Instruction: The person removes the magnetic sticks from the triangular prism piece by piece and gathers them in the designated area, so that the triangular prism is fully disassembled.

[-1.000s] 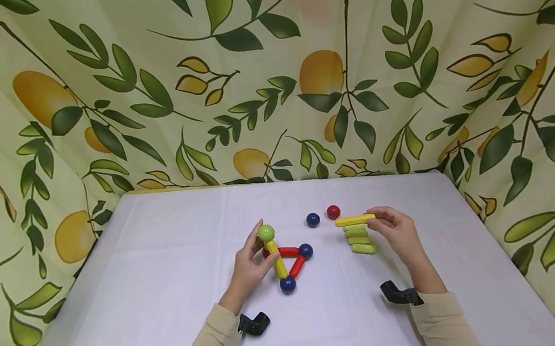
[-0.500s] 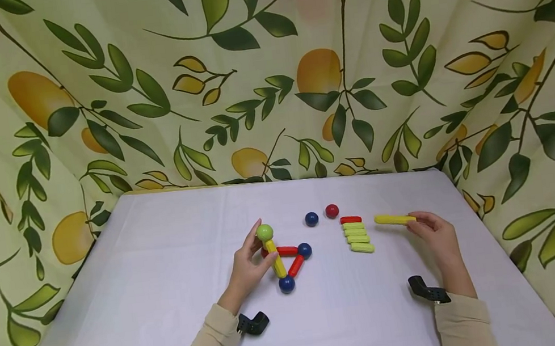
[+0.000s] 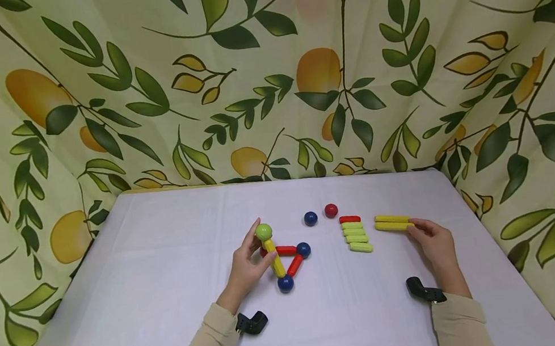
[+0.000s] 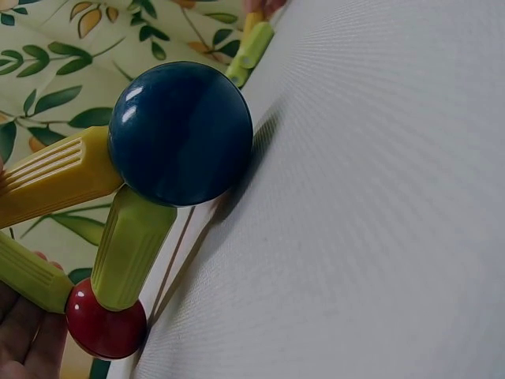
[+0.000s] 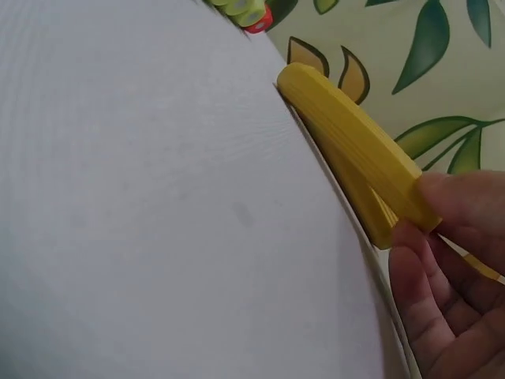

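Observation:
My left hand [image 3: 244, 268] grips a magnetic ball-and-rod frame by its leaning yellow rod [image 3: 274, 258], which has a green ball [image 3: 263, 231] on top and a blue ball [image 3: 285, 283] at the bottom. Two red rods [image 3: 295, 264] and a second blue ball [image 3: 303, 250] form the triangle's right side. In the left wrist view a red ball [image 4: 106, 319] and yellow-green rods [image 4: 134, 246] also show. Thumb and finger of my right hand [image 3: 435, 240] pinch the end of a yellow magnetic rod [image 5: 363, 146], slightly tilted. Another yellow rod [image 3: 390, 219] lies right behind it.
Between the hands a row of several yellow-green rods [image 3: 356, 239] lies with a red rod [image 3: 350, 219] at its far end. A loose blue ball [image 3: 311, 219] and a red ball [image 3: 331, 210] sit behind on the white-covered table [image 3: 185, 223]. Patterned cloth [image 3: 267, 83] surrounds the back and sides.
My right hand has carried a yellow rod from above the row out to the right, then slightly nearer me. Two yellow rods now show side by side. The left hand stays put.

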`<state>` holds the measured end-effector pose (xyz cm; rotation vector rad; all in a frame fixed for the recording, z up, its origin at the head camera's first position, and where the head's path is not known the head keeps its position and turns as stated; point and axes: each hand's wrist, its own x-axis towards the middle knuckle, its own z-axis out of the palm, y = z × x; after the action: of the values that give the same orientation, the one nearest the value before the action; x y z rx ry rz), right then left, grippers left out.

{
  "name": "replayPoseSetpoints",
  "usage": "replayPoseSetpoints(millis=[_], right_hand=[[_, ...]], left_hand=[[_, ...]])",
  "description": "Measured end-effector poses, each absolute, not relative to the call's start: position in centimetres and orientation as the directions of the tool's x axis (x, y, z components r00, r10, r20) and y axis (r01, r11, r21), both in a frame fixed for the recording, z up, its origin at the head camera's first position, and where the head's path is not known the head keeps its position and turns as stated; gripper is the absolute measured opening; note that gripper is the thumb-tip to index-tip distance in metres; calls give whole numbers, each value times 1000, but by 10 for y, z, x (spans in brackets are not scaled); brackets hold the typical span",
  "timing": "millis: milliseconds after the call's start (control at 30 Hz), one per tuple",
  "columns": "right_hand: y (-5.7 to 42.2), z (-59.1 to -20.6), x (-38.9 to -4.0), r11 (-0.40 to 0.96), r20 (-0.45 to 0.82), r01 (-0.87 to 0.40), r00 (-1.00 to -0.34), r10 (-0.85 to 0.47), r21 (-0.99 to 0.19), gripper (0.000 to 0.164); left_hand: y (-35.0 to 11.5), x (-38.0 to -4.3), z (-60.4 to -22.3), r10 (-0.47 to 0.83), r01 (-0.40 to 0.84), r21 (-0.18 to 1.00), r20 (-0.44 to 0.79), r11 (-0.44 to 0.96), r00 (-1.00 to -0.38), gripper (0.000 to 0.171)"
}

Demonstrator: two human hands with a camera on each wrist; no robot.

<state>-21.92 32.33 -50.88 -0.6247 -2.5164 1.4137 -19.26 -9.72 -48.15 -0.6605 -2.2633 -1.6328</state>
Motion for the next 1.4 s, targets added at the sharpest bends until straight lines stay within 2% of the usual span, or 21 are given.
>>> replayPoseSetpoints(millis=[200, 533, 733, 867, 1000, 1133, 1267, 1400], right_hand=[[322, -513, -218, 581, 28, 258, -899, 436, -772, 38], [322, -515, -218, 604, 58, 240, -900, 431, -760, 36], [319, -507, -215, 604, 131, 212, -871, 474, -768, 33], [307, -494, -215, 602, 182, 159, -866, 465, -782, 31], [281, -479, -215, 607, 214, 58, -906, 366, -793, 29], [247, -474, -214, 597, 243, -67, -945, 219, -799, 28], [213, -473, -212, 564, 181, -122, -982, 49, -816, 28], [182, -476, -212, 505, 88, -146, -987, -136, -851, 28]], left_hand=[[-99, -195, -487, 206, 516, 815, 475, 264, -856, 77], [-103, -192, -479, 272, 581, 778, 521, 237, -809, 72], [-103, -201, -502, 257, 553, 787, 494, 273, -830, 77], [-103, -209, -521, 244, 499, 807, 440, 314, -864, 69], [-103, -211, -525, 256, 436, 820, 361, 371, -897, 56], [-101, -213, -524, 272, 394, 821, 301, 412, -914, 51], [-99, -216, -524, 281, 343, 836, 238, 427, -930, 49], [-98, -219, -523, 276, 289, 849, 177, 442, -945, 46]])
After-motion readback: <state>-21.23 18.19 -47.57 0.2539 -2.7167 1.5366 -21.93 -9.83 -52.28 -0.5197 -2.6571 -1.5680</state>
